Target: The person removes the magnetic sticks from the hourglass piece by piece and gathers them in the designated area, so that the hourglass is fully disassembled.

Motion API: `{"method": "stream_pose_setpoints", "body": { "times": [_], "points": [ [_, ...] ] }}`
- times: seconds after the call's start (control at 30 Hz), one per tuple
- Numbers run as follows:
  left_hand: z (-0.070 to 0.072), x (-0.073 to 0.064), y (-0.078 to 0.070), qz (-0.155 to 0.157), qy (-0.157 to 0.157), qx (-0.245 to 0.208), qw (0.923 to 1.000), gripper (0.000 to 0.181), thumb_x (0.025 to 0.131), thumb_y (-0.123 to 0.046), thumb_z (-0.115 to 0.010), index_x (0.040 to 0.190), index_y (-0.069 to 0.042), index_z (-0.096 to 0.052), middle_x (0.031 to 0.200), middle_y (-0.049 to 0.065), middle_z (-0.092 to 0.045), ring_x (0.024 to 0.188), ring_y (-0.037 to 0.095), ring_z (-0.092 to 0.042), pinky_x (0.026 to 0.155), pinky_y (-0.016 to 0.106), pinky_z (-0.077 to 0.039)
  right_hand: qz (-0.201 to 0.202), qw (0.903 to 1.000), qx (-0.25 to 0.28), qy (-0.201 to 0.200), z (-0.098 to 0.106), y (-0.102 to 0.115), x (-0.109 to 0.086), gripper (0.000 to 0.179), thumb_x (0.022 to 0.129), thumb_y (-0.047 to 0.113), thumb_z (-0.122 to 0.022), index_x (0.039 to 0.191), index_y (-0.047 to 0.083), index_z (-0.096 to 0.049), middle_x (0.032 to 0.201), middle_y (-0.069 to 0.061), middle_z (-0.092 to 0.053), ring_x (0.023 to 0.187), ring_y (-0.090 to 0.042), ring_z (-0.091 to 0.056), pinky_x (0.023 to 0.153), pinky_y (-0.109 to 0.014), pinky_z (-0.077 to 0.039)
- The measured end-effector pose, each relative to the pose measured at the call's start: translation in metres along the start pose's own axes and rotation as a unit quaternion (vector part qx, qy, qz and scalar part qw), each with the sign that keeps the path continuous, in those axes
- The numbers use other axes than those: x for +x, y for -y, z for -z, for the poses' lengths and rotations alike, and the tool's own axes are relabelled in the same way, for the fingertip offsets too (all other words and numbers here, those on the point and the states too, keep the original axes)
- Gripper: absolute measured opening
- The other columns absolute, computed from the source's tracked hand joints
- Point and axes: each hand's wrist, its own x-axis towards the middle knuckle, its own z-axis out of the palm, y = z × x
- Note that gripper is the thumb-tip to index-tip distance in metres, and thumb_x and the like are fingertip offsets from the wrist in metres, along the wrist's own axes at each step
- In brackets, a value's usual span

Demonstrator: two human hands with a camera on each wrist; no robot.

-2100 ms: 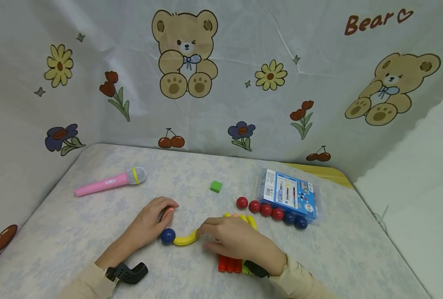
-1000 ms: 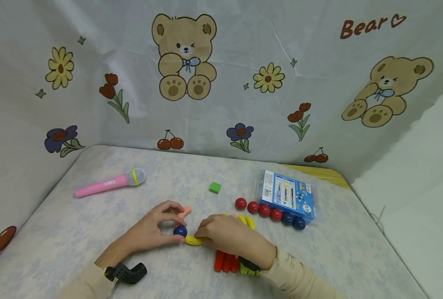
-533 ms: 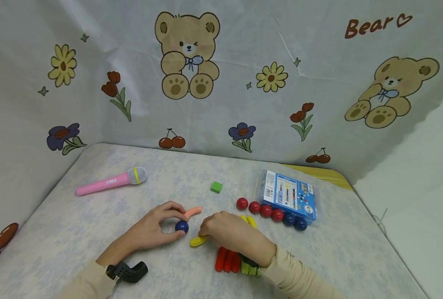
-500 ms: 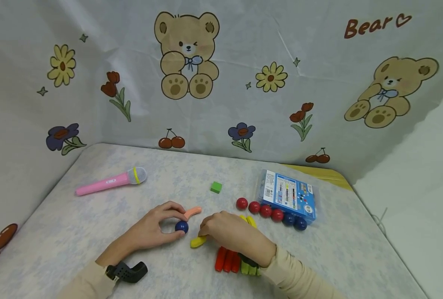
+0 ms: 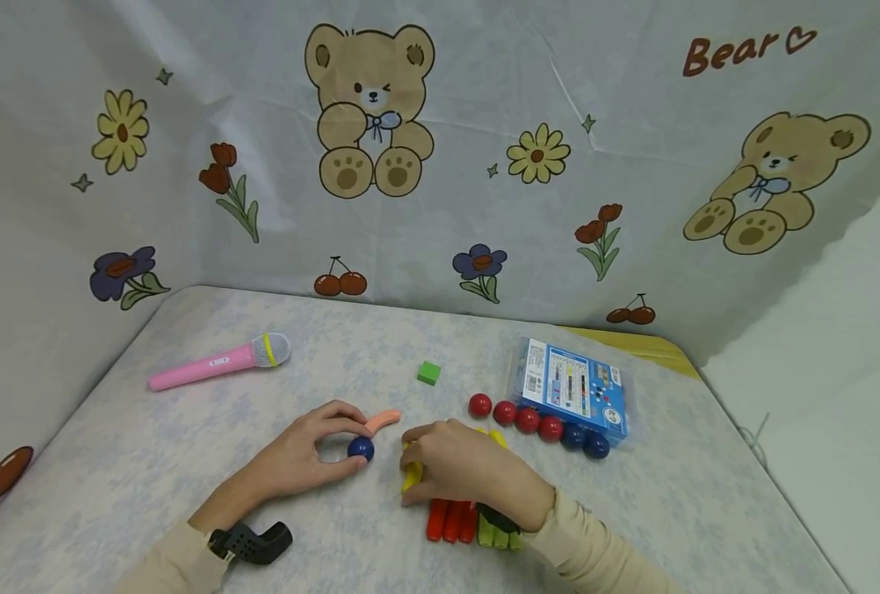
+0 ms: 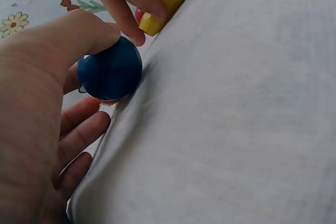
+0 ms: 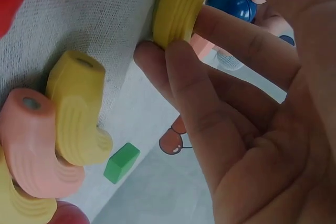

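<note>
My left hand (image 5: 309, 452) holds a blue ball (image 5: 361, 449) on the table between thumb and fingers; the left wrist view shows the thumb on the ball (image 6: 110, 72). A curved orange stick (image 5: 384, 420) lies against the ball's far side, by the fingertips. To the right, my right hand (image 5: 458, 462) pinches a curved yellow stick (image 5: 413, 476), apart from the ball. In the right wrist view, fingertips press on that ribbed yellow stick (image 7: 181, 9). Under the right hand and wrist lie red sticks (image 5: 451, 521) and light green sticks (image 5: 496, 535), partly hidden.
More curved yellow sticks (image 5: 498, 438) and a curved pink stick (image 7: 39, 140) lie beyond the right hand. Red balls (image 5: 528, 420) and dark blue balls (image 5: 596, 446) form a row before a blue box (image 5: 573, 386). Farther off are a green block (image 5: 428, 373) and a pink microphone (image 5: 217, 363).
The yellow stick came away from the blue ball, and my right hand has turned it and shifted it slightly right. The left hand moved right with the ball, and the orange stick swung into fuller view.
</note>
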Motion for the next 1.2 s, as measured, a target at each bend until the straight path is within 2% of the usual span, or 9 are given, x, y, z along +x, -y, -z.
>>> {"method": "stream_pose_setpoints", "body": {
  "times": [0.13, 0.23, 0.4, 0.53, 0.73, 0.97, 1.2],
  "points": [
    [0.000, 0.000, 0.000, -0.008, -0.005, -0.002, 1.0000, 0.026, 0.092, -0.038, -0.079, 0.117, -0.030, -0.075, 0.126, -0.010, -0.062, 0.115, 0.009, -0.058, 0.100, 0.043, -0.052, -0.004, 1.0000, 0.005, -0.005, 0.001, 0.001, -0.001, 0.038, 0.087, 0.048, -0.082, 0.114, 0.022, -0.077, 0.121, 0.005, -0.073, 0.084, -0.002, -0.067, 0.084, -0.021, -0.057],
    [0.000, 0.000, 0.001, -0.012, -0.007, -0.002, 0.9999, 0.026, 0.092, -0.037, -0.080, 0.116, -0.030, -0.075, 0.126, -0.010, -0.062, 0.114, 0.009, -0.058, 0.099, 0.041, -0.052, -0.019, 0.9994, 0.029, -0.010, 0.004, 0.001, -0.005, 0.043, 0.087, 0.045, -0.083, 0.120, 0.020, -0.074, 0.119, 0.005, -0.071, 0.079, -0.002, -0.061, 0.079, -0.018, -0.056],
    [-0.001, -0.001, 0.002, -0.015, -0.013, -0.001, 0.9998, 0.026, 0.091, -0.033, -0.082, 0.115, -0.029, -0.076, 0.124, -0.011, -0.062, 0.113, 0.009, -0.059, 0.099, 0.040, -0.053, -0.056, 0.9938, 0.093, -0.024, 0.013, -0.004, -0.018, 0.056, 0.087, 0.042, -0.084, 0.134, 0.018, -0.067, 0.129, 0.003, -0.067, 0.082, -0.005, -0.060, 0.075, -0.017, -0.054],
    [-0.001, -0.001, 0.001, -0.014, -0.014, -0.002, 0.9998, 0.026, 0.090, -0.033, -0.082, 0.116, -0.028, -0.076, 0.124, -0.011, -0.062, 0.114, 0.009, -0.059, 0.100, 0.039, -0.053, -0.062, 0.9882, 0.131, -0.048, 0.018, -0.012, -0.033, 0.060, 0.086, 0.039, -0.085, 0.136, 0.014, -0.064, 0.129, 0.001, -0.067, 0.090, -0.010, -0.065, 0.076, -0.018, -0.056],
    [0.000, -0.001, 0.000, -0.002, -0.012, -0.002, 0.9999, 0.027, 0.091, -0.035, -0.081, 0.117, -0.027, -0.076, 0.125, -0.013, -0.061, 0.115, 0.009, -0.058, 0.100, 0.039, -0.053, -0.087, 0.9833, 0.137, -0.083, 0.017, -0.025, -0.058, 0.067, 0.084, 0.038, -0.087, 0.141, 0.014, -0.061, 0.143, -0.002, -0.061, 0.117, -0.018, -0.064, 0.092, -0.034, -0.059],
    [0.000, 0.000, 0.001, -0.012, -0.014, 0.000, 0.9998, 0.026, 0.090, -0.030, -0.082, 0.116, -0.028, -0.076, 0.125, -0.012, -0.061, 0.114, 0.009, -0.058, 0.100, 0.041, -0.053, -0.118, 0.9736, 0.164, -0.107, 0.015, -0.043, -0.083, 0.066, 0.080, 0.028, -0.091, 0.137, 0.012, -0.062, 0.136, -0.003, -0.063, 0.104, -0.017, -0.066, 0.086, -0.037, -0.061],
    [0.000, -0.001, 0.001, -0.022, -0.017, 0.000, 0.9996, 0.026, 0.091, -0.030, -0.081, 0.116, -0.027, -0.076, 0.125, -0.011, -0.061, 0.114, 0.009, -0.058, 0.099, 0.041, -0.053, -0.133, 0.9744, 0.152, -0.099, 0.015, -0.058, -0.095, 0.063, 0.079, 0.025, -0.092, 0.133, 0.008, -0.064, 0.130, -0.005, -0.065, 0.097, -0.017, -0.066, 0.083, -0.035, -0.061]
  ]
}}
